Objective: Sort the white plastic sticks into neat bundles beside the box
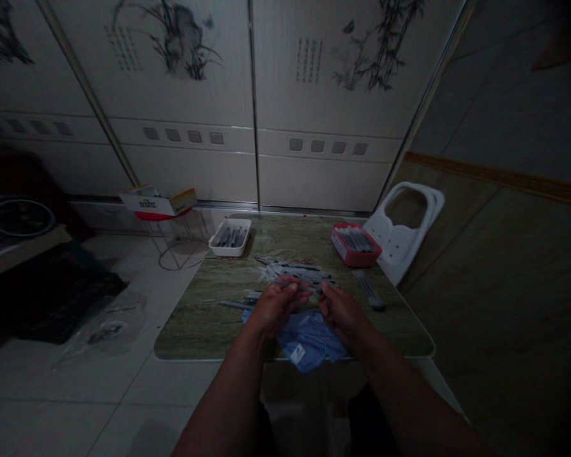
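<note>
My left hand (pixel 272 308) and my right hand (pixel 341 312) are close together over the near half of a low table (pixel 195 333). Between their closed fingers runs a thin grey pen (pixel 309 288), one end in each hand; dim light blurs its details. Just beyond lies a loose pile of similar pens (pixel 290 270). A blue cloth (pixel 311 343) with a white label is spread beneath my wrists and hangs over the table's front edge. Several pens (pixel 235 304) lie left of my left hand. To the right of my right hand rests a bundle of pens (pixel 368 291).
A white tray (pixel 229 251) holding pens stands at the back left, and a red box (pixel 359 258) of pens at the back right. Beyond are a white folding chair (pixel 402 238), a wire stand (pixel 181 251) with an open carton (pixel 155 204), and sliding doors (pixel 195 171).
</note>
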Available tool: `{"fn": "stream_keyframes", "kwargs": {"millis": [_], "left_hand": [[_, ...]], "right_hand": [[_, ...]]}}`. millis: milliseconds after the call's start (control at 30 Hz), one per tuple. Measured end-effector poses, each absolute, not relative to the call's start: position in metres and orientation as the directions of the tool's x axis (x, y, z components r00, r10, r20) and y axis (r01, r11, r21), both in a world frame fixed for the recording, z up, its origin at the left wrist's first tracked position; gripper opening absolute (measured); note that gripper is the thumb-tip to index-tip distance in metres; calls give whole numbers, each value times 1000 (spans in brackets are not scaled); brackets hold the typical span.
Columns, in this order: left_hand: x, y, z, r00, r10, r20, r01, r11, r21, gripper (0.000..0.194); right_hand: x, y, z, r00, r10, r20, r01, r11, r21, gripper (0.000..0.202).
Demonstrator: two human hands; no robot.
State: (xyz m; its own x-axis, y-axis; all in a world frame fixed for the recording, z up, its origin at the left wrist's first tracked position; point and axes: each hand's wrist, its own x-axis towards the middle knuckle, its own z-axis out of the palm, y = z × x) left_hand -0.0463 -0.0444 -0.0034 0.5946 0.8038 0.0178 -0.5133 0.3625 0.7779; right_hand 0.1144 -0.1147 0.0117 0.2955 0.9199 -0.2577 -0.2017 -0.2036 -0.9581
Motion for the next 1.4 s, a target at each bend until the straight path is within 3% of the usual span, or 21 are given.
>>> {"fn": "stream_keyframes", "kwargs": {"millis": [133,267,367,467,600,700,800,867,1000,1200,1400], "left_hand": [[-47,-44,-1,593,805,1,-500,367,785,25],[-48,-44,2,605,796,20,-481,345,806,26],[-49,-43,-1,606,795,10,-449,332,829,27],[-48,-43,-7,593,804,-32,-412,338,846,29],[-48,-46,-12,578,813,-71,-350,325,879,33],[-56,-46,-12,571,816,-89,-274,292,916,37],[-74,-34,-11,411,911,-45,1,49,999,39],[-90,-20,-11,201,977,69,240,-118,964,38],[-114,7,-15,-25,985,173,470,-141,872,28],[-103,16,-22,-52,963,263,748,-137,649,26],[-84,20,-31,-13,959,283,862,-133,490,29]], "right_hand": [[112,-116,13,266,946,-182,-158,-144,-977,40],[110,-116,10,234,950,-207,-170,-170,-971,39],[110,-117,5,307,933,-189,-18,-193,-981,37],[110,-117,1,383,924,-5,190,-84,-978,31],[111,-118,-3,176,937,303,527,171,-832,24],[114,-119,-7,137,946,294,576,166,-801,28],[122,-119,-13,240,936,257,560,83,-824,31],[129,-116,-15,317,919,233,529,33,-848,32],[139,-108,-16,405,898,174,443,-26,-896,31],[141,-102,-18,439,886,147,355,-21,-935,30],[144,-104,-20,427,897,115,367,-55,-929,30]]}}
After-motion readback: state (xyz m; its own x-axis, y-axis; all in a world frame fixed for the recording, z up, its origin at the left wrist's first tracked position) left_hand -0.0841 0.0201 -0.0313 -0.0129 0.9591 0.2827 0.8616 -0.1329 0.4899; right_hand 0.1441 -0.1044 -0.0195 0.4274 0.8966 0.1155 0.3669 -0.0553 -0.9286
